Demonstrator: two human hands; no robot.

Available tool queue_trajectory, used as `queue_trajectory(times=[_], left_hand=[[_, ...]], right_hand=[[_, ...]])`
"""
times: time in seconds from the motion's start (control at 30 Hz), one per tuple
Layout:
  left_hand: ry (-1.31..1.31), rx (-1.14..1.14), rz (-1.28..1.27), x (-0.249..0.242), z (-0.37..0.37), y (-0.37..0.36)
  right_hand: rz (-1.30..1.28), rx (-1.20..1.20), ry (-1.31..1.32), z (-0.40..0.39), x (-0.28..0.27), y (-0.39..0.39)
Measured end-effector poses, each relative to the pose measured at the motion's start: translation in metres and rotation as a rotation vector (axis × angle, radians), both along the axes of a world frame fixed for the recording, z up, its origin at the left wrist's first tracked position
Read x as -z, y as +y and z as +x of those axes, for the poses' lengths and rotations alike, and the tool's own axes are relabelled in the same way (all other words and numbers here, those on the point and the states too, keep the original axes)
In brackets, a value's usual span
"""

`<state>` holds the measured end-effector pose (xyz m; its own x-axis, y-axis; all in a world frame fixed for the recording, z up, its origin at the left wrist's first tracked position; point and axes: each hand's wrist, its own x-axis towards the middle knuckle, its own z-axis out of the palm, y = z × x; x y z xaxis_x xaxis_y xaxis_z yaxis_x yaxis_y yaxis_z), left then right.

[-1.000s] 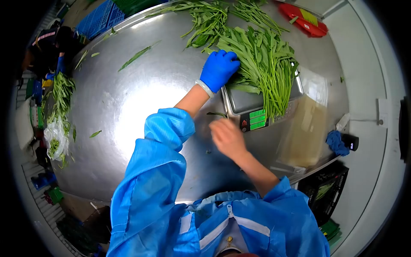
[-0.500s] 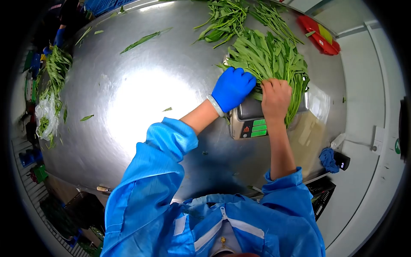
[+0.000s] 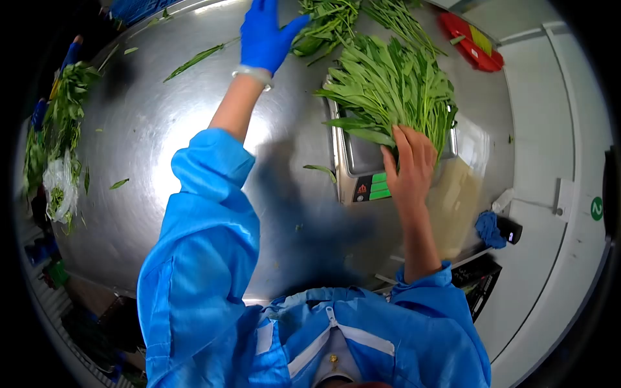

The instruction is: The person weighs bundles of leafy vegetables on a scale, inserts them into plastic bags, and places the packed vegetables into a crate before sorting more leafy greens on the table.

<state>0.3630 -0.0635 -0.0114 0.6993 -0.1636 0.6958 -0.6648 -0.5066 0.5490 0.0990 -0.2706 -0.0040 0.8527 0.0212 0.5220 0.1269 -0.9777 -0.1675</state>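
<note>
My left hand [image 3: 266, 37], in a blue glove, reaches toward the top edge of the view with its fingers apart and nothing in them. It is near a loose heap of leafy greens [image 3: 333, 22]. My bare right hand [image 3: 412, 158] rests on the near end of a large bunch of leafy greens [image 3: 388, 84], its fingers spread against the stems. That bunch lies on the metal tray of a scale [image 3: 362, 158] with green display windows. A single leaf [image 3: 321, 170] is beside the scale.
A steel table [image 3: 194, 239] carries scattered leaves. At the left, a co-worker's blue-gloved hands [image 3: 39, 115] are near greens with a clear plastic bag [image 3: 59, 187]. A red item [image 3: 471, 42] lies at the back right, a blue cloth [image 3: 490, 229] at the right edge.
My left hand has left the bunch, moved up and left, and opened. My right hand has loosened its fingers on the stems. The view has shifted slightly.
</note>
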Motion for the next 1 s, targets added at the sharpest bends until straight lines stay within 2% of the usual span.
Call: queue_trajectory(times=[0.07,0.17,0.2,0.27,0.3,0.37,0.47,0.57,0.67,0.83,0.9,0.97,1.0], left_hand=[[0.060,-0.021,-0.012,0.047,-0.016,0.020],[0.243,-0.125,0.050,0.116,-0.091,0.058],[0.347,-0.205,0.096,0.145,-0.123,0.071],[0.443,-0.183,0.127,0.184,-0.190,0.084],[0.446,-0.126,0.295,0.182,-0.226,0.082],[0.449,0.043,0.438,0.182,-0.275,0.071],[0.501,0.102,0.456,0.170,-0.310,0.050],[0.418,0.067,0.387,0.172,-0.293,0.039],[0.390,0.095,0.467,0.172,-0.273,0.028],[0.535,0.187,0.612,0.188,-0.253,0.023],[0.530,0.145,0.624,0.187,-0.262,0.031],[0.494,0.093,0.481,0.175,-0.285,0.046],[0.512,-0.001,0.380,0.184,-0.296,0.059]], right_hand=[[0.037,0.020,-0.030,-0.029,0.000,-0.018],[0.180,0.271,-0.138,-0.088,0.021,-0.065],[0.198,0.371,-0.070,-0.114,0.031,-0.081],[0.230,0.565,0.060,-0.159,0.058,-0.113],[0.186,0.564,0.148,-0.184,0.081,-0.126],[0.101,0.547,0.323,-0.226,0.120,-0.141],[0.056,0.647,0.538,-0.238,0.124,-0.111],[0.022,0.710,0.700,-0.235,0.104,-0.088],[-0.043,0.734,0.723,-0.247,0.115,-0.093],[0.051,0.661,0.613,-0.263,0.132,-0.110],[0.086,0.622,0.577,-0.262,0.126,-0.116],[0.111,0.593,0.557,-0.258,0.103,-0.124],[0.084,0.534,0.483,-0.259,0.098,-0.131]])
